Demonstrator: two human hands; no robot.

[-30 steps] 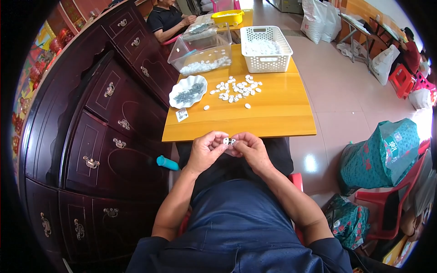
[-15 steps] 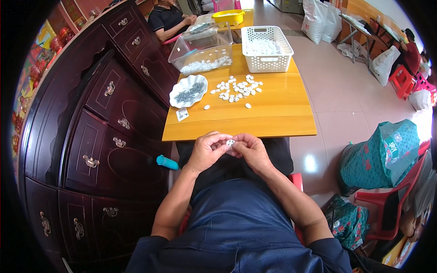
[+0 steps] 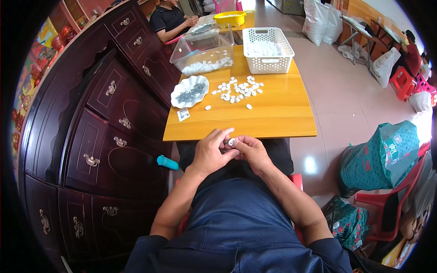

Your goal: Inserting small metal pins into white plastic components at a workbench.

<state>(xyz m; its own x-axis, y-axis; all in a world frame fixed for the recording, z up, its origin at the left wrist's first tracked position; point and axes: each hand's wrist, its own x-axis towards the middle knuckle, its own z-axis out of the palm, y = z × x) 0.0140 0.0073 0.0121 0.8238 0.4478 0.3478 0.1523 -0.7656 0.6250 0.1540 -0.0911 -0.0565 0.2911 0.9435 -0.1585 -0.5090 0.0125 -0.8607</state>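
Observation:
Just past the near edge of the table, my right hand (image 3: 253, 154) pinches a small white oval plastic piece (image 3: 231, 142) with dark spots or holes, between thumb and fingers. Close beside it is my left hand (image 3: 209, 152), its thumb and forefinger apart; its other fingers are partly hidden, so anything tucked there cannot be made out. Beyond my hands, a loose heap of similar white oval pieces (image 3: 237, 97) lies on the wooden table (image 3: 214, 125). A scalloped white dish (image 3: 176, 98) to the left holds many small grey metal-looking parts (image 3: 191, 93).
A clear plastic bin (image 3: 200, 53) and a white perforated basket (image 3: 268, 67), both holding white pieces, stand at the table's far side. Dark wooden cabinets (image 3: 104, 123) line the left. A turquoise bottle (image 3: 167, 162) is beside me; a teal bag (image 3: 380, 154) stands right. Another person (image 3: 170, 22) sits beyond.
My left thumb and forefinger have spread away from the white oval piece, which both hands were touching before. My right hand keeps hold of it, and the piece has turned slightly.

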